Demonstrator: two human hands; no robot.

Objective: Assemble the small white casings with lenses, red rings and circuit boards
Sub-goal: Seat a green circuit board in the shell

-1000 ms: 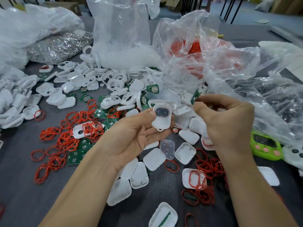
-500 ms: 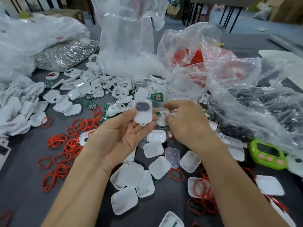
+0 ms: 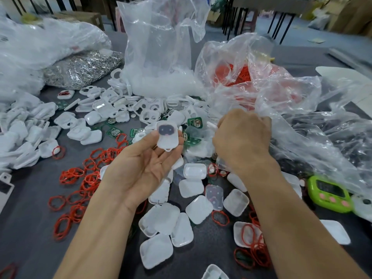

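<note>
Now casing (image 3: 167,136) sits atop L fingers (image 3: 179,142) — thumb-pinched.

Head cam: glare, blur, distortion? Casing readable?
Head view: wide-angle bending at the edges; casing in the left hand soft but readable; right hand slightly blurred; glare on the plastic bags; light even, shadows faint.

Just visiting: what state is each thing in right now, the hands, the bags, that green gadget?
left hand: palm up, fingers pinching the white casing.
white casing: held up off the table, dark lens showing.
right hand: fingers curled over the parts pile; any grip hidden.
tall clear bag: standing, mouth open.
green timer: lying face up on the table.
</note>
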